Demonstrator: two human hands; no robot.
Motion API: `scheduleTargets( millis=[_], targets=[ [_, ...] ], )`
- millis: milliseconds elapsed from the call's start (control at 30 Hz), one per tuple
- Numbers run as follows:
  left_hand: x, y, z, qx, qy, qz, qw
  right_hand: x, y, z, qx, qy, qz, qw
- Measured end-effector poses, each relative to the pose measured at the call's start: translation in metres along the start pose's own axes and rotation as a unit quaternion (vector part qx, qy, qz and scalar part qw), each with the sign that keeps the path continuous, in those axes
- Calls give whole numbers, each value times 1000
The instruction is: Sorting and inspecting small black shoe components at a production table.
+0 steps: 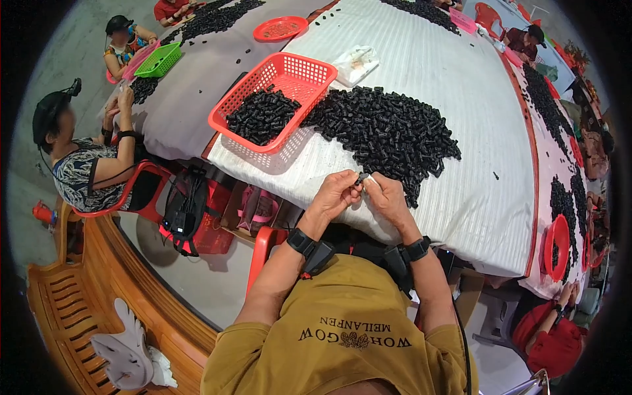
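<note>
Over the near edge of the table, my left hand point(341, 192) and my right hand point(390, 199) meet with their fingertips pinched together. Between the left fingers sits a small black plastic-looking piece point(360, 178). The right thumb and fingers close against the same spot, and what they grip is mostly hidden. Just beyond my hands spreads a large heap of small black cylindrical pieces point(395, 131). To its left stands a red perforated basket point(309, 64), part-filled with similar black pieces point(263, 116).
A clear plastic bag point(356, 64) lies behind the heap, and a round red tray point(280, 28) farther back. A person point(92, 151) sits at left near a green basket point(160, 60). A wooden bench point(72, 316) with white gloves point(125, 352) is behind me at left.
</note>
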State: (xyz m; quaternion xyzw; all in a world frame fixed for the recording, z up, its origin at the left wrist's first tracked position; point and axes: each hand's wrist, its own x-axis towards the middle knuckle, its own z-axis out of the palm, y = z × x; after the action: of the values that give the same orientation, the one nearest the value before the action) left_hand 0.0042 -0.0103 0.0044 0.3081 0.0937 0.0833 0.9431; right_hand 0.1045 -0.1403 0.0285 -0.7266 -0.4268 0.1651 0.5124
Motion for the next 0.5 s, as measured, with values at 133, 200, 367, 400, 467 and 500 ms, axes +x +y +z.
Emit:
scheduleTargets(
  millis=[133, 200, 367, 400, 467, 500],
  targets=[
    [1, 0, -1, 1, -1, 1, 1000, 0, -5, -3, -20, -11, -7, 1000],
    [2, -1, -1, 9, 0, 4, 1000, 1, -3, -2, -15, -13, -19, 1000],
    [4, -2, 0, 15, 9, 3, 1000, 0, 0, 0, 8, 8, -19, 1000],
    [3, -1, 1, 1, 12, 0, 1000, 0, -3, -1, 14, 16, -10, 1000],
    [1, 1, 2, -12, 16, -2, 1000, 1, -4, 0, 20, 24, -1, 1000],
    [1, 2, 2, -17, 7, -5, 1000, 1, -2, 0, 18, 22, 3, 1000]
  ],
)
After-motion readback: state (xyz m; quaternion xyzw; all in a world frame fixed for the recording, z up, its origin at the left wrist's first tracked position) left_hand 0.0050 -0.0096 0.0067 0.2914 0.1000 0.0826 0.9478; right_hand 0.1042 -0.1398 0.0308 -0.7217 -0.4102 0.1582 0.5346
